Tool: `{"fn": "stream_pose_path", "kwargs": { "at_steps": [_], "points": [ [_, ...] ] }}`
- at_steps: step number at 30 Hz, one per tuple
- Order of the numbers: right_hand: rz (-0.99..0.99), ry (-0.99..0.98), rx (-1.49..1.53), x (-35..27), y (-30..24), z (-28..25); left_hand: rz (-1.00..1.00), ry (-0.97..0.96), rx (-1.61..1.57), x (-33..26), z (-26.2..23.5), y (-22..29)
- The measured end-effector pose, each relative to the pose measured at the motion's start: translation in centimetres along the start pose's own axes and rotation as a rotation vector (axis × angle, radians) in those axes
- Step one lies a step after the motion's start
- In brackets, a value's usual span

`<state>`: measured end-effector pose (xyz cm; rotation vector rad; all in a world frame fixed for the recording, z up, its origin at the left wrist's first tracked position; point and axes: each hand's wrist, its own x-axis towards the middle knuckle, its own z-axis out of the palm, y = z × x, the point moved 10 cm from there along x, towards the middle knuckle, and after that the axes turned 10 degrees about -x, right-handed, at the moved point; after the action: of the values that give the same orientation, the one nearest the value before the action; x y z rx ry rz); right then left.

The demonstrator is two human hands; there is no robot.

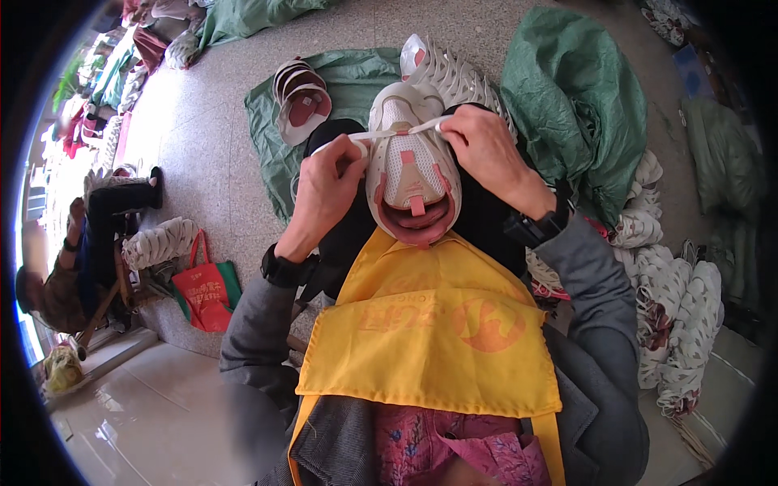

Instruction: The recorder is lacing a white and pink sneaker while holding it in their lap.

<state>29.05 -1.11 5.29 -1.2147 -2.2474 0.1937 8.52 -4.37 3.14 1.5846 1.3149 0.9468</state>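
Note:
A white and beige sneaker (412,182) with pink trim rests between my knees, its toe pointing away from me and its collar facing me. A flat white shoelace (425,126) runs across the front of its tongue. My left hand (326,185) pinches one end of the lace at the shoe's left side. On the other side my right hand (493,152) pinches the other end, pulled out nearly level. Both hands are closed, with fingertips near the eyelets. A yellow apron (421,344) covers my lap just below the shoe.
Stacked shoe uppers (302,101) and a row of white ones (454,77) lie on a green sheet (263,154). A green sack (575,105) stands at the right, above bundled white shoes (689,324). Left, a seated person (61,287) is near a red bag (204,296).

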Motion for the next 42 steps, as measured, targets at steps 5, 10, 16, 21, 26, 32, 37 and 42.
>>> {"fn": "stream_pose_path", "kwargs": {
  "at_steps": [5,10,16,21,26,32,37,42],
  "points": [
    [0.199,0.019,0.292,1.0,2.7,1.9,-0.030,-0.010,-0.006,1.9,0.1,-1.9],
    [0.407,-0.088,0.677,0.2,4.1,4.1,-0.073,-0.012,-0.192,2.4,0.5,-2.7],
    [0.401,-0.018,0.770,0.2,3.3,4.2,-0.065,-0.023,-0.356,2.8,0.9,-2.1],
    [0.401,-0.024,0.769,0.3,3.2,4.5,-0.070,-0.025,-0.481,2.8,1.2,-1.7],
    [0.390,-0.022,0.725,0.0,3.5,4.6,-0.083,-0.030,-0.550,3.0,1.5,-2.0],
    [0.331,-0.076,0.532,-0.1,2.4,4.5,-0.094,-0.025,-0.656,3.1,1.7,-2.4],
    [0.334,-0.037,0.558,0.3,2.6,3.9,-0.097,0.017,-0.726,3.5,1.9,-3.3],
    [0.336,-0.001,0.585,0.3,2.5,4.0,-0.055,0.023,-0.694,3.4,1.9,-3.1]
  ]
}}
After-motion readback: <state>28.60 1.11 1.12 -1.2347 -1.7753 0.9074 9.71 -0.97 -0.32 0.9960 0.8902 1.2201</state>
